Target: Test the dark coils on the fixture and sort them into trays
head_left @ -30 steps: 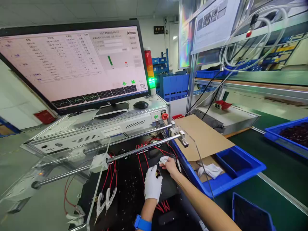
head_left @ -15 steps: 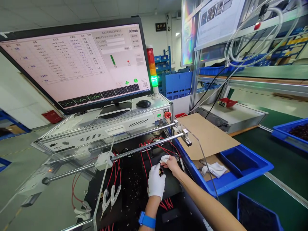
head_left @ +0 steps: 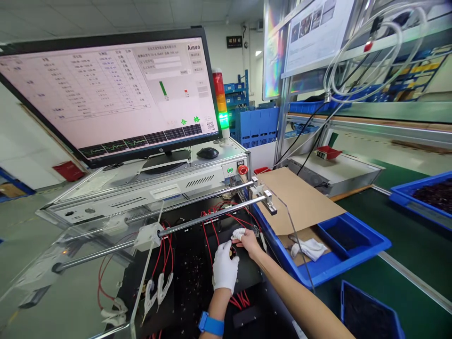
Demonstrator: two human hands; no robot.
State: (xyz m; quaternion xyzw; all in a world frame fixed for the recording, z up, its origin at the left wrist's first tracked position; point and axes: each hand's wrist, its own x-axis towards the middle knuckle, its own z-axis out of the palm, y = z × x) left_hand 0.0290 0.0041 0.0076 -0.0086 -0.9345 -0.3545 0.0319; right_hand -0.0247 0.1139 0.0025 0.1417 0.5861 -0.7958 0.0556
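Observation:
My left hand (head_left: 224,269), in a white glove, is closed around a small round part (head_left: 232,253) with a dark red rim and a brass-coloured centre. It rests over a black panel (head_left: 247,275) inside the test fixture. My right hand (head_left: 249,241), with white covers on some fingers, pinches right beside the part's far side. What lies between its fingertips is hidden. Red wires (head_left: 207,235) run along the panel near both hands. To the left, white clips (head_left: 164,287) hang on red leads, standing apart from my hands.
A clear raised cover with metal rods (head_left: 215,215) spans the fixture. Behind it stand a monitor (head_left: 116,94), a mouse (head_left: 207,153) and a red stop button (head_left: 242,169). On the right, a blue tray (head_left: 374,242) holds cardboard (head_left: 300,197) and a white glove (head_left: 310,248).
The whole view has shifted slightly, so everything appears a little further left. Both hands keep nearly the same pose at the round part.

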